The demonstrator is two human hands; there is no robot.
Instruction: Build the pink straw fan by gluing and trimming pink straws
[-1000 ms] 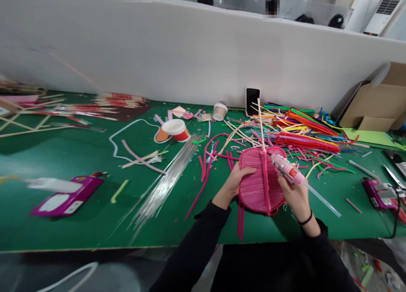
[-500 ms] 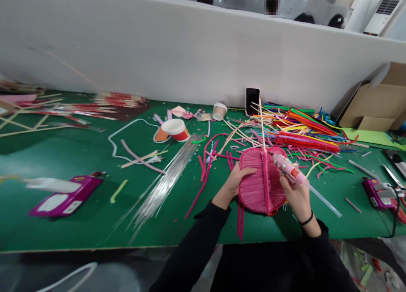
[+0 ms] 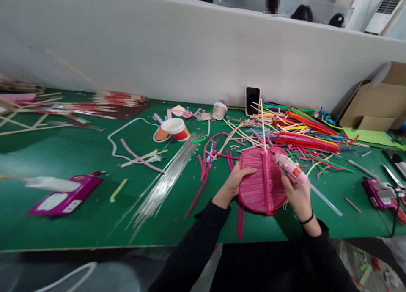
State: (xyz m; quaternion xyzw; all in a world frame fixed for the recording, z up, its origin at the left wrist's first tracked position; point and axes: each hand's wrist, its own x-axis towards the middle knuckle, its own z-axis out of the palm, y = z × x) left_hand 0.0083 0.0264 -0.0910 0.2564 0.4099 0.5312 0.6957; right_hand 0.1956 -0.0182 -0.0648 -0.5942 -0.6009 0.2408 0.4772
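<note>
My left hand (image 3: 236,182) grips the left edge of a pink heart-shaped piece (image 3: 255,186) made of rows of pink strips, with a thin wooden stick (image 3: 262,122) rising from its top. My right hand (image 3: 298,196) is closed round a pink glue gun (image 3: 290,169). The gun's nozzle points at the upper right of the heart, and a clear glue stick (image 3: 325,199) trails out behind the gun. Both sleeves are black, and a black band sits on my right wrist.
A heap of coloured straws and strips (image 3: 301,131) lies behind the heart on the green table (image 3: 79,216). A phone (image 3: 252,100) leans on the white partition. Paper cups (image 3: 176,129), clear rods (image 3: 165,184), a purple box (image 3: 65,196), another glue gun (image 3: 382,192) and a cardboard box (image 3: 377,101) are around.
The glue gun in my right hand has shifted slightly to the right and down along the heart's upper edge. My left hand has stayed where it was.
</note>
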